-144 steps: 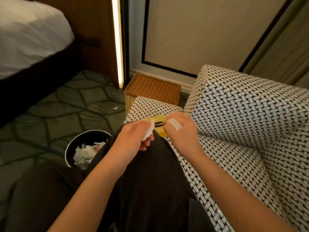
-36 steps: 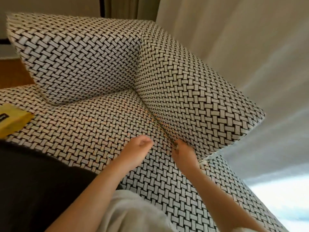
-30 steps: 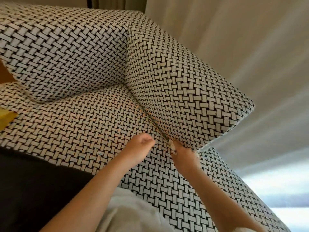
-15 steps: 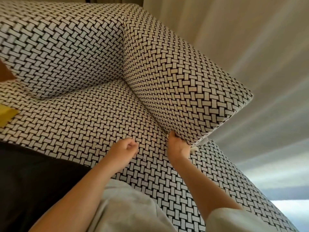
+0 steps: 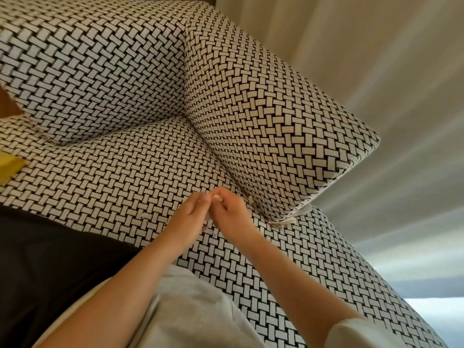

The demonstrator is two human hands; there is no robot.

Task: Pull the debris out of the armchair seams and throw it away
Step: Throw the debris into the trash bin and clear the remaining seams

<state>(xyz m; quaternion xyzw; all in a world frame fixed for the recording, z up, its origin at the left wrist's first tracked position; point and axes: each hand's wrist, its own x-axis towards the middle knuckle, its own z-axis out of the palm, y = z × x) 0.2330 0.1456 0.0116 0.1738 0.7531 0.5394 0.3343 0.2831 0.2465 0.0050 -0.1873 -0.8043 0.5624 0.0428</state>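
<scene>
Right hand point(image 5: 232, 216) leaves seam point(image 5: 223, 167), meets left hand point(image 5: 192, 210) over black-and-white woven armchair point(image 5: 113, 172), pinching small pale scrap point(image 5: 216, 196); left grip unclear.

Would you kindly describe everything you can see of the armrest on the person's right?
The armrest is a padded block in black-and-white basketweave fabric, joined to the backrest and resting along the seat. Crumbs sit in its seam, pale scraps poke from under its front corner. Neither the left hand nor the right hand touches it.
</scene>
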